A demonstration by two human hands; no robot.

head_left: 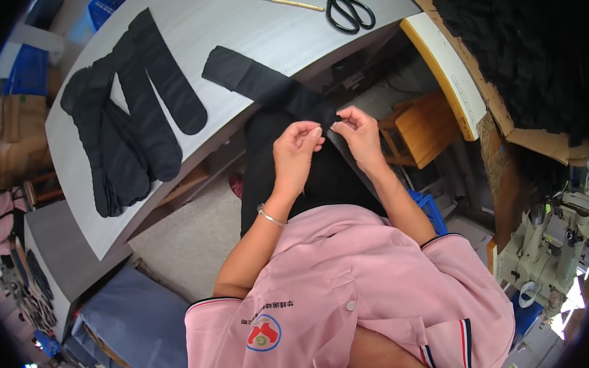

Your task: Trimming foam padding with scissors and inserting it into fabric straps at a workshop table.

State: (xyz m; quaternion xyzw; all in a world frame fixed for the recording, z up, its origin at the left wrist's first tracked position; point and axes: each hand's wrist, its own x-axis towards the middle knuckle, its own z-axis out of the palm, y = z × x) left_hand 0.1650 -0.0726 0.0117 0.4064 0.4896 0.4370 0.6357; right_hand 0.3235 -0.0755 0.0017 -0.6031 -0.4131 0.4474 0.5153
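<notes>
At the near edge of the grey worktop [244, 18], in the head view, both hands meet over the end of a long black fabric strip [261, 85]. The strip lies slantwise, its far end on the worktop and its near end hanging off the edge, where the left hand [296, 150] and the right hand [357, 131] each pinch it between thumb and fingertips, fingers drawn narrow, the two hands almost touching.

With so little cloth in the pinch and most of the strip's length lying free, I judge that a tug could drag it off the worktop or let the end slip from the fingers. It also lies well apart from the other cloth, so nothing steadies it.

Counted: one strip in hand. To the left lies a fanned stack of black fabric pieces [125, 120], overlapping too closely to number. At the far edge are one pair of black-handled scissors [346, 7] and one thin wooden stick [291, 4]. On the far right, a heap of dark material [508, 43] rests on cardboard.
</notes>
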